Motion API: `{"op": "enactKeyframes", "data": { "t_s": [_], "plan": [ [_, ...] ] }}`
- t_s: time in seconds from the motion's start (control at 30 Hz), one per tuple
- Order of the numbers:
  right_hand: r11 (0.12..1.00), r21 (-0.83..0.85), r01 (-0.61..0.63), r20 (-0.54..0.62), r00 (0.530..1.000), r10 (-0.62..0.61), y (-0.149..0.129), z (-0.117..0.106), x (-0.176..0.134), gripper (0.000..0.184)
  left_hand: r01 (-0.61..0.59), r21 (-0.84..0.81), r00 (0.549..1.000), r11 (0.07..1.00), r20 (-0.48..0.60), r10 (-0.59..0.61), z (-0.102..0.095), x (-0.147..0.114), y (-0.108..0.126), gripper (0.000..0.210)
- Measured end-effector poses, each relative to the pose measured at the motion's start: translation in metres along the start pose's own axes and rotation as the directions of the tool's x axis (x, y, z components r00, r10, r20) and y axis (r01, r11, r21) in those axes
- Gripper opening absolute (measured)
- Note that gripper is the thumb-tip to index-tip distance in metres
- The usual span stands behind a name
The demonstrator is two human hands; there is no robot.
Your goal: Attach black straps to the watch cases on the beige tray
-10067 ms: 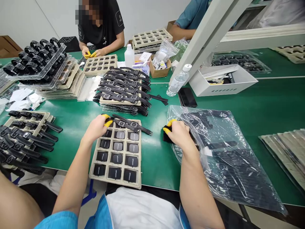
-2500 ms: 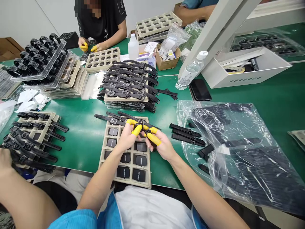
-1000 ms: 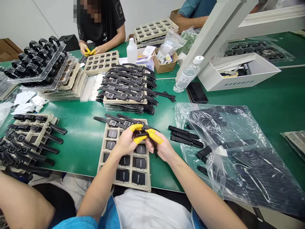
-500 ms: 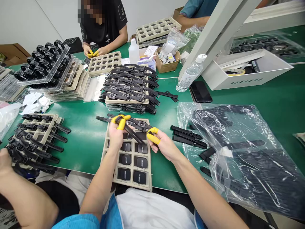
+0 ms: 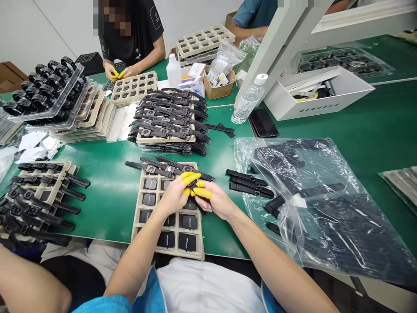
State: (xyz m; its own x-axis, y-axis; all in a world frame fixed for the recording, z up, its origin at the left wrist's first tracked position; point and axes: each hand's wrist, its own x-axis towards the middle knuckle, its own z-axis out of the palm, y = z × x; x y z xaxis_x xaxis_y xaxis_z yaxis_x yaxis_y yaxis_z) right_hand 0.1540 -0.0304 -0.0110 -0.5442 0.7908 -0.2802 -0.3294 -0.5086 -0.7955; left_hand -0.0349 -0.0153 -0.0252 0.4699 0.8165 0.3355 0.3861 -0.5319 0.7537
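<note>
My left hand [image 5: 177,194], with yellow finger cots on its fingertips, is closed round a small black smartwatch [image 5: 193,184]. My right hand [image 5: 216,200], also in yellow cots, meets it and pinches a black watch strap against the watch; the fingers hide most of both. Below the hands lies a beige compartment tray [image 5: 200,248] holding square black watch bodies with printed faces. Across its far end rest several strapped watches [image 5: 169,168], backs up. Loose black straps [image 5: 250,184] lie just right of my right hand.
A clear plastic bag of straps [image 5: 352,226] covers the right side. Stacked trays of strapped watches [image 5: 169,115] stand ahead, with others [image 5: 39,195] at left. A water bottle [image 5: 250,100], phone [image 5: 263,122] and white box [image 5: 317,98] stand behind. Co-workers sit opposite and at left.
My hands, apart before, have come together over the tray, the left moving right with the watch. The strap that hung out from my left hand is now mostly covered. The whole view has shifted slightly.
</note>
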Motion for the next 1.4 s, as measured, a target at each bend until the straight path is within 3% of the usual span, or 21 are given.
{"op": "enactKeyframes", "data": {
  "t_s": [0.4, 0.9, 1.03, 1.2, 1.4],
  "plan": [
    [0.997, 0.055, 0.059, -0.067, 0.996, -0.055, 0.002, 0.005, 0.002, 0.041, -0.008, -0.016, 0.998, 1.000, -0.062, 0.007, 0.003, 0.002, 0.003, 0.060],
    [0.978, 0.208, 0.005, -0.078, 0.997, 0.012, -0.003, 0.003, -0.001, 0.044, 0.036, -0.045, 0.997, 0.998, 0.066, -0.033, -0.004, 0.002, 0.013, 0.048],
    [0.973, 0.229, -0.009, -0.092, 0.995, 0.031, -0.001, 0.000, -0.006, 0.042, 0.045, 0.030, 0.992, 0.999, 0.116, -0.048, 0.000, 0.006, 0.018, 0.048],
    [0.993, 0.113, -0.028, -0.117, 0.992, 0.041, 0.004, -0.003, -0.006, 0.046, 0.071, 0.186, 0.981, 0.980, 0.166, -0.102, 0.002, 0.006, 0.016, 0.048],
    [0.993, 0.022, -0.119, -0.158, 0.980, 0.121, 0.007, -0.008, -0.006, 0.054, 0.022, 0.332, 0.962, 0.943, 0.250, -0.110, 0.001, 0.004, 0.016, 0.043]
  ]
}}
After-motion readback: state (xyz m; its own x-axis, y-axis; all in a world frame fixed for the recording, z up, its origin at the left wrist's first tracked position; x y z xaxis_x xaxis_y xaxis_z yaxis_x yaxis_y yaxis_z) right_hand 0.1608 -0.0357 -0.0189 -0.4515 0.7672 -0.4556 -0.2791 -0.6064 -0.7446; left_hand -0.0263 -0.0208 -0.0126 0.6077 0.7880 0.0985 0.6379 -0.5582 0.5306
